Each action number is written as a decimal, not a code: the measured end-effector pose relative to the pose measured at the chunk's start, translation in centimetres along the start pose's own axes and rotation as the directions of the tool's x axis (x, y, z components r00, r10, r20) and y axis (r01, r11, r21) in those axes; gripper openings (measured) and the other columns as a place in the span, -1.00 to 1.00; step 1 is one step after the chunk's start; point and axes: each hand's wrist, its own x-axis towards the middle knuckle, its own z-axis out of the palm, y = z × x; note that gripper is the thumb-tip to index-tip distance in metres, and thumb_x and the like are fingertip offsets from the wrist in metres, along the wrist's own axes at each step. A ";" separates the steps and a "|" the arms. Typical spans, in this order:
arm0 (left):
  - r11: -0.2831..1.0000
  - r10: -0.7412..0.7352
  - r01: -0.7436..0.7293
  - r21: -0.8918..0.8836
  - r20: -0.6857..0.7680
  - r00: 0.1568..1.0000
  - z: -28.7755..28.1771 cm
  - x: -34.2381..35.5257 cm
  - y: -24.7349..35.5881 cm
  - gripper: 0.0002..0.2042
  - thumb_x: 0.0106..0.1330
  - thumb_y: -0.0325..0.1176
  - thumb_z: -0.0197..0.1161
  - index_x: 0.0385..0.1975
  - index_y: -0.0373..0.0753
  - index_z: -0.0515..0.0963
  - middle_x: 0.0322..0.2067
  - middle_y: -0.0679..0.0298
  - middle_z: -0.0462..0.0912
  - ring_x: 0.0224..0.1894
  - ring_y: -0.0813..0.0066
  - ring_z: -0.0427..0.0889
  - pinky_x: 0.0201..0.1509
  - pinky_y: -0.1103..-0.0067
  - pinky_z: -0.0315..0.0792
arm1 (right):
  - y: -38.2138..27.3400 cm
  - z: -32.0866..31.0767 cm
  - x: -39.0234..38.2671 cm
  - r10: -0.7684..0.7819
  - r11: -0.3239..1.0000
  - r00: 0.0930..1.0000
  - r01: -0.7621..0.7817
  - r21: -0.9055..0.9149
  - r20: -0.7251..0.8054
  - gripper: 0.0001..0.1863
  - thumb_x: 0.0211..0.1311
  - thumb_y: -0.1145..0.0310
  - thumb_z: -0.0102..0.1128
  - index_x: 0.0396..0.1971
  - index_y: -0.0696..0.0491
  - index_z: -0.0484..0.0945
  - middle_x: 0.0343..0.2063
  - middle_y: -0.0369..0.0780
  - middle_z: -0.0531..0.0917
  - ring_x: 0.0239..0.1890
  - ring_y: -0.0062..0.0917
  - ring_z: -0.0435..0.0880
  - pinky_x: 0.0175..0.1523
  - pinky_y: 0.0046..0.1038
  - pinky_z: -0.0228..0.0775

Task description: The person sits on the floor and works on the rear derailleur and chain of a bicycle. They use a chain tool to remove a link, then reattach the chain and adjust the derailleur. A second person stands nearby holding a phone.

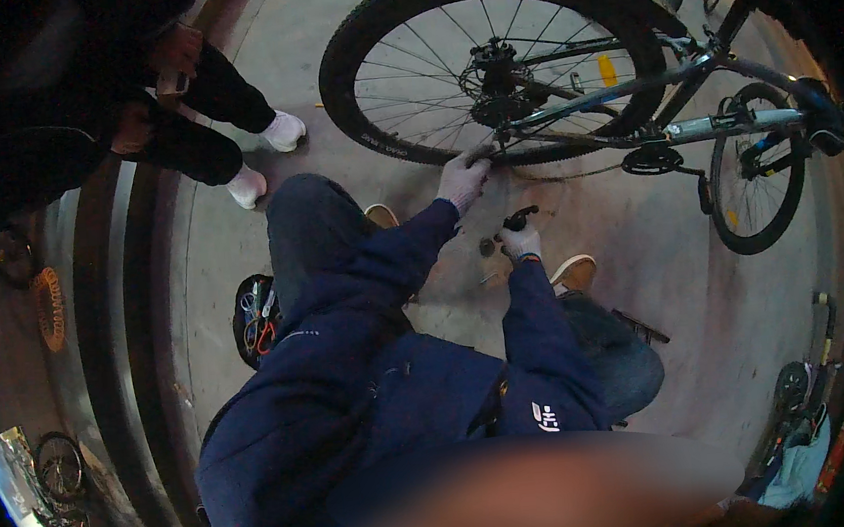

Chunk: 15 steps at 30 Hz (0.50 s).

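Note:
My gloved left hand reaches to the back of the bicycle, its fingers closed at the frame just below the rear hub; what they grip is unclear. My gloved right hand holds a small black part, possibly a derailleur, low over the concrete floor. Above both hands is the large rear wheel. The chain hangs loosely from the chainring. Small metal pieces lie beside my right hand.
Another person in dark clothes and white shoes is at upper left. A tool pouch lies by my left leg. The front wheel is to the right. Steps run along the left; more bikes and equipment sit at the edges.

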 end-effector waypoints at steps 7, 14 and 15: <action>0.993 0.016 -0.021 -0.115 -0.041 0.999 0.4 0.6 1.4 -0.60 0.51 -0.32 0.13 0.30 -0.21 0.54 -0.54 0.42 0.49 -0.60 0.62 0.41 -0.53 0.59 0.34 | 0.9 0.0 -0.1 0.006 0.972 0.998 -0.018 0.234 0.055 -0.57 0.19 0.17 0.31 -0.08 0.20 0.69 -0.09 0.01 0.78 0.04 -0.09 0.73 0.14 -0.26 0.54; 0.983 -0.039 0.044 -0.178 0.032 0.999 -0.7 1.8 -0.4 -0.59 0.45 -0.38 0.08 0.27 -0.21 0.55 -0.55 0.41 0.50 -0.60 0.60 0.41 -0.52 0.59 0.31 | 2.0 0.0 1.0 0.125 0.991 0.992 -0.124 -0.050 0.015 -0.45 0.12 0.07 0.36 0.01 0.17 0.68 -0.02 0.03 0.75 0.11 -0.10 0.71 0.19 -0.28 0.52; 0.977 -0.013 0.014 -0.212 0.005 1.000 -0.7 2.0 -0.5 -0.59 0.45 -0.38 0.09 0.27 -0.21 0.56 -0.55 0.41 0.50 -0.60 0.60 0.41 -0.52 0.59 0.31 | 2.2 0.1 1.1 0.169 0.983 0.986 -0.168 -0.068 0.007 -0.45 0.12 0.07 0.36 0.00 0.16 0.69 -0.02 0.04 0.75 0.10 -0.11 0.72 0.19 -0.27 0.52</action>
